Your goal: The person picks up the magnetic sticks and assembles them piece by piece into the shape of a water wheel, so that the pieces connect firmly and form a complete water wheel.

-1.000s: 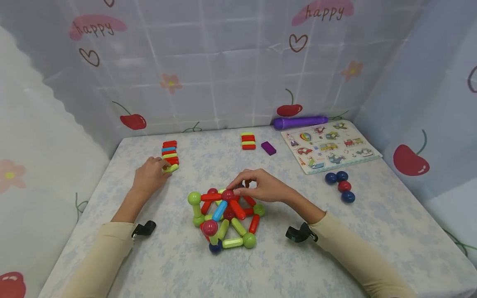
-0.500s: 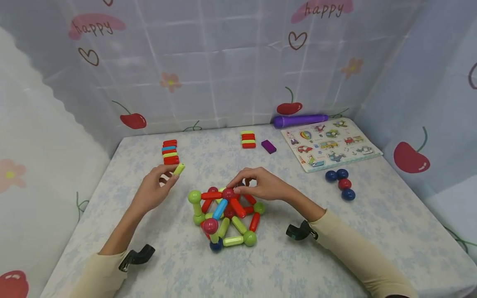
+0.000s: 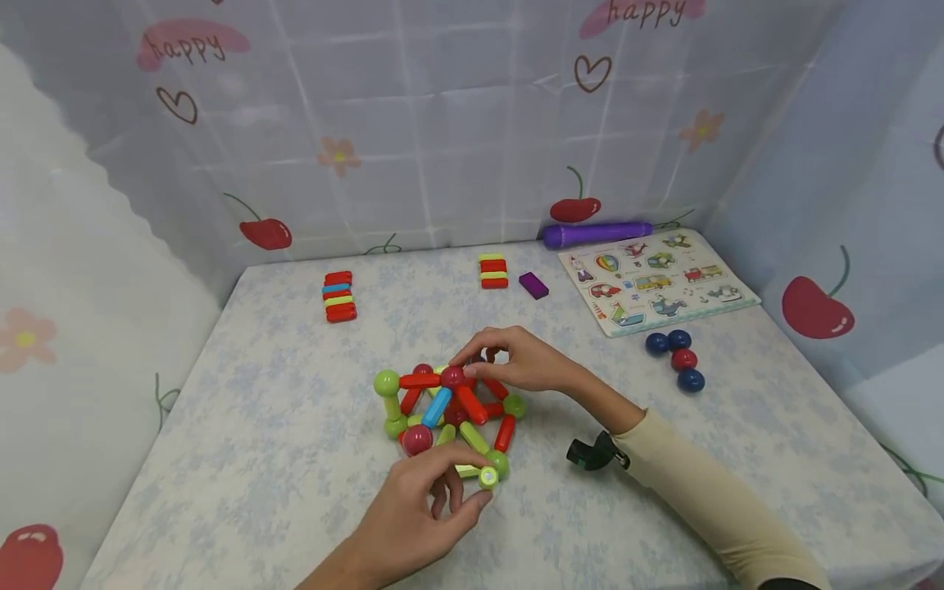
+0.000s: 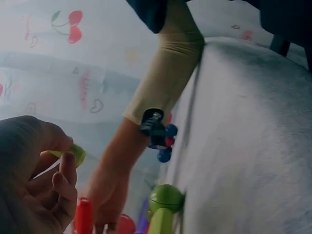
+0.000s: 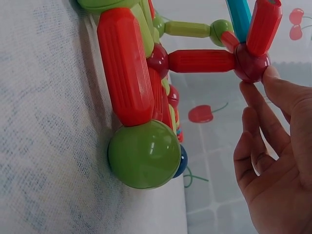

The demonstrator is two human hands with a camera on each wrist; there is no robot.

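Note:
A structure of magnetic rods and balls [image 3: 450,414] stands mid-table. My right hand [image 3: 472,366] arches over it and pinches the dark red top ball [image 3: 452,377] with thumb and forefinger; the right wrist view shows a fingertip [image 5: 265,78] against that ball [image 5: 251,63], where red rods meet. My left hand [image 3: 472,487] is at the near side and pinches a short lime-green rod [image 3: 487,477] close to the front green ball [image 3: 501,461]. The left wrist view shows the same rod [image 4: 73,155] between thumb and fingers.
A stack of red, blue and lime rods [image 3: 338,297] lies far left, another stack [image 3: 492,272] and a purple block [image 3: 533,285] further back. A picture puzzle board [image 3: 656,283], a purple tube [image 3: 596,235] and blue and red balls [image 3: 678,360] lie right. Curtains surround the table.
My left hand picked a lime-green rod off the left stack and carried it to the near side of the structure. The right hand stayed on the top ball.

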